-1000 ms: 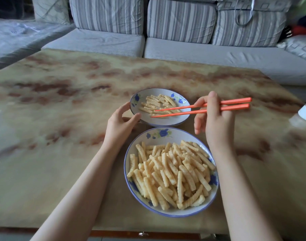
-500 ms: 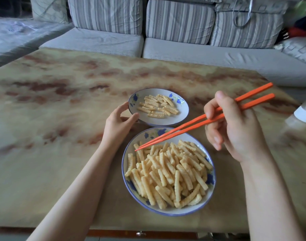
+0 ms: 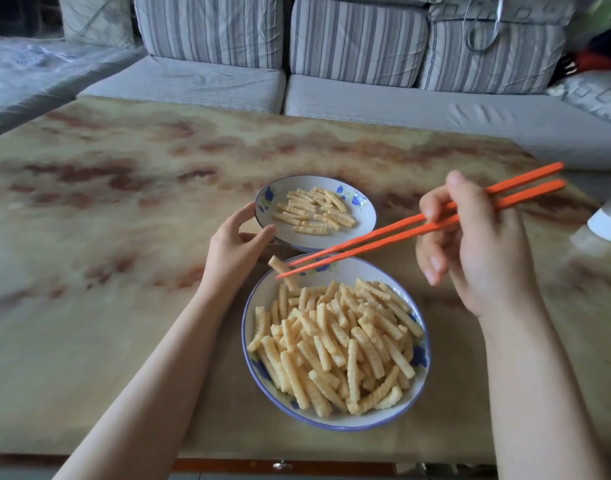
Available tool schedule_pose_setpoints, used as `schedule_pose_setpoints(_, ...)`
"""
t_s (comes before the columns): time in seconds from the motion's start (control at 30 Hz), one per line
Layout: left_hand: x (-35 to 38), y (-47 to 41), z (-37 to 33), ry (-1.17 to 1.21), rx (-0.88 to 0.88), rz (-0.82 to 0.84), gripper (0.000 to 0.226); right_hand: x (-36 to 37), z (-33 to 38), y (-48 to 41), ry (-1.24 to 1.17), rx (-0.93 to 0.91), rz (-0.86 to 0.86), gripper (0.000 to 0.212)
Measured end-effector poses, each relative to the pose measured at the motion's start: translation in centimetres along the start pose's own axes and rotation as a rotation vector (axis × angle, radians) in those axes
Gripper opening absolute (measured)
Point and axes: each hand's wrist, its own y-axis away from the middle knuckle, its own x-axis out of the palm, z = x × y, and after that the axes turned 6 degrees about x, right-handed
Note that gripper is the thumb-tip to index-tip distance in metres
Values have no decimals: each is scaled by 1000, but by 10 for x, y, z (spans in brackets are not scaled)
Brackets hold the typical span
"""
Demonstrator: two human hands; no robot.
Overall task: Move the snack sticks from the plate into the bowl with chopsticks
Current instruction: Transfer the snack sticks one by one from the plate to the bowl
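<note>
The marbled tan and brown surface (image 3: 124, 237) fills most of the view, with a grey striped sofa (image 3: 332, 95) along its far side. From the lower left a bare forearm reaches in to the left hand (image 3: 234, 244), whose thumb and curled fingers grip the near left rim of the bowl (image 3: 364, 220), a small white dish with blue flowers. A thin layer of ridged snack sticks (image 3: 314, 213) lies inside it. Just in front of the bowl, almost touching it, stands the plate (image 3: 352, 273), a larger, deeper white dish with a blue rim. It is heaped with pale yellow snack sticks (image 3: 338, 344) lying in every direction. Above the plate's far left rim one single stick (image 3: 275, 263) hangs tilted, pinched between the tips of the orange chopsticks (image 3: 366, 248), its lower end just over the pile. The chopsticks slant up and to the right, passing over the near edge of the bowl, and their thick ends stick out past the right hand (image 3: 477, 244). That hand holds them raised above the surface, with the thumb and forefinger closed on the pair and the other fingers curled loosely underneath. At the far right edge stands a white container (image 3: 609, 223), only partly in view and too blurred to identify.
</note>
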Motion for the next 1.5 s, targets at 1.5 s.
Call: schedule_pose_setpoints(1.5,0,-1,2,20,-2,-10,45,-19,-3,-3,216,89,-14,50)
